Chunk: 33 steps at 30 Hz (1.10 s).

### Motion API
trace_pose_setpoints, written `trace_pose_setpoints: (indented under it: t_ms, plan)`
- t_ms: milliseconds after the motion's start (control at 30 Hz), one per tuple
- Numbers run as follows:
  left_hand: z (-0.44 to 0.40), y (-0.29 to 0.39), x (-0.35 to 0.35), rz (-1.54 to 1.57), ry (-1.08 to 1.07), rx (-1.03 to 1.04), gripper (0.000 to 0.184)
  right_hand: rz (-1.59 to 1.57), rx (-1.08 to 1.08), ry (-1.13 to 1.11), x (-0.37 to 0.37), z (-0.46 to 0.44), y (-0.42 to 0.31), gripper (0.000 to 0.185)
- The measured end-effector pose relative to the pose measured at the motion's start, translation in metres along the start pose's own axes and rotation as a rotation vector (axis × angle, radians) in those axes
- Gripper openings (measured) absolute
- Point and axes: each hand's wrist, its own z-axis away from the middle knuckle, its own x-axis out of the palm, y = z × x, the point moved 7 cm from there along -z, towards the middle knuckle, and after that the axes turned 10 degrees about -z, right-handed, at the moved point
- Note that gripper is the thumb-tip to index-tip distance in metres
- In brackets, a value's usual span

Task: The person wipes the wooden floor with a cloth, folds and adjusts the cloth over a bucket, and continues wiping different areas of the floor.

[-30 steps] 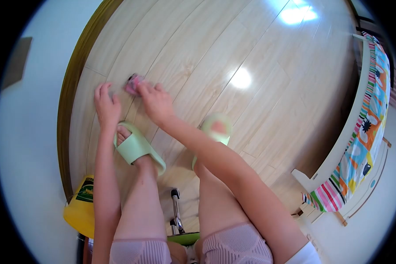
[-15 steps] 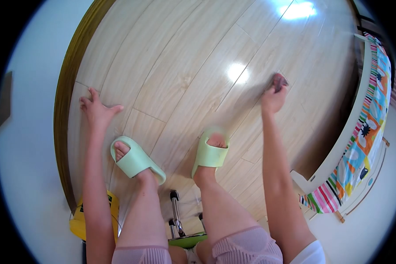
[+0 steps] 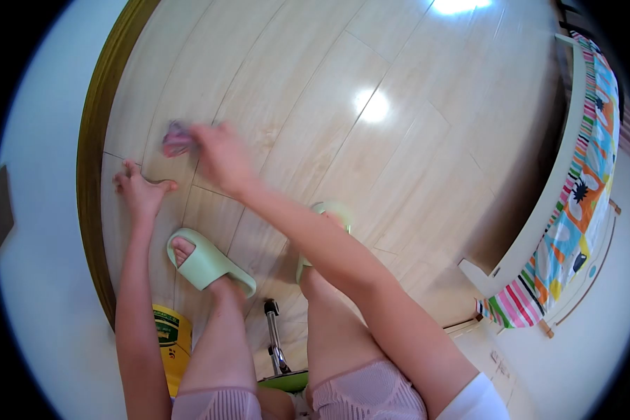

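Note:
My right hand [image 3: 220, 157] reaches across to the left, blurred by motion. Its fingers grip a small pinkish-purple object [image 3: 178, 139] whose kind I cannot make out. Just below and left of that object, my left hand [image 3: 144, 192] is over the wood-look floor [image 3: 280, 133], fingers and thumb spread, nothing seen in it. One light-green slipper [image 3: 206, 262] is on my left foot, below the left hand. The other slipper [image 3: 332, 210], on my right foot, is largely covered by my right forearm.
A brown baseboard [image 3: 91, 182] curves along the white wall at left. Behind my left leg stands a yellow container [image 3: 175, 350]. A chair's metal leg with caster [image 3: 274, 332] sits between my legs. At right is a white bed frame [image 3: 563, 182] with colourful bedding [image 3: 588, 168].
My right hand has swung from the right side far to the left with the small object still held. My left hand keeps nearly the same place over the floor; the view has shifted slightly.

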Motion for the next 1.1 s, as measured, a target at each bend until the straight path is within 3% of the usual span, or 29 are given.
trace_pose_setpoints:
  t_ms: [33,100,133,233,300,400,433,500,533,600,667,700,800,867,933,967,1033,1067,1100]
  plan:
    - [0.000,0.002,-0.003,-0.004,-0.007,-0.005,0.125,-0.070,0.057,0.077,-0.027,0.001,0.011,0.042]
    - [0.003,0.005,-0.008,-0.012,-0.023,-0.022,0.125,0.125,0.118,0.276,-0.122,0.018,0.023,0.049]
    - [0.004,0.008,-0.012,-0.005,-0.030,-0.015,0.125,0.175,0.110,0.441,-0.164,0.039,0.049,0.047]
    - [0.005,0.010,-0.016,-0.011,-0.033,-0.013,0.124,0.444,0.435,0.711,-0.288,0.115,0.116,0.029]
    - [0.003,0.009,-0.015,-0.037,-0.009,-0.040,0.123,0.551,0.530,0.931,-0.324,0.144,0.128,0.028]
    - [0.007,0.013,-0.021,-0.001,0.004,-0.023,0.122,0.601,0.610,0.834,-0.297,0.131,0.139,0.028]
    - [0.007,0.012,-0.021,0.001,-0.002,-0.029,0.122,0.680,0.712,0.697,-0.270,0.109,0.129,0.030]
    - [0.006,0.014,-0.021,0.008,-0.012,-0.038,0.122,0.678,0.338,0.518,-0.195,0.068,0.099,0.042]
    - [0.006,0.013,-0.020,0.007,-0.014,-0.041,0.123,0.548,0.424,0.358,-0.156,0.044,0.079,0.048]
    - [0.004,0.009,-0.016,0.010,-0.014,-0.051,0.124,0.346,0.313,0.034,-0.072,0.018,0.048,0.053]
    - [0.003,0.007,-0.013,-0.009,0.001,-0.076,0.124,0.157,0.177,-0.208,0.004,0.012,0.019,0.038]
    - [0.002,0.006,-0.013,-0.017,0.011,-0.089,0.125,0.235,-0.031,-0.280,0.023,0.009,-0.007,0.038]
    - [0.000,0.004,-0.006,-0.047,0.044,-0.057,0.127,0.007,0.210,-0.394,0.026,0.004,-0.001,0.037]
    - [0.001,0.008,-0.013,-0.034,0.012,-0.078,0.127,-0.005,0.042,0.006,-0.040,-0.004,0.008,0.043]
    - [0.005,0.007,-0.013,-0.018,-0.002,-0.084,0.127,0.281,0.086,0.271,-0.121,-0.006,0.044,0.048]
    - [0.005,0.007,-0.013,-0.011,0.008,-0.070,0.127,0.280,0.197,0.424,-0.168,-0.006,0.072,0.046]
    - [0.004,0.007,-0.012,-0.020,0.012,-0.066,0.127,0.325,0.137,0.634,-0.255,-0.003,0.111,0.037]
    - [0.003,0.007,-0.011,-0.036,0.007,-0.078,0.126,0.400,0.366,0.717,-0.284,-0.002,0.121,0.036]
    - [0.002,0.006,-0.011,-0.056,0.000,-0.090,0.126,0.484,0.303,0.816,-0.311,0.006,0.157,0.035]
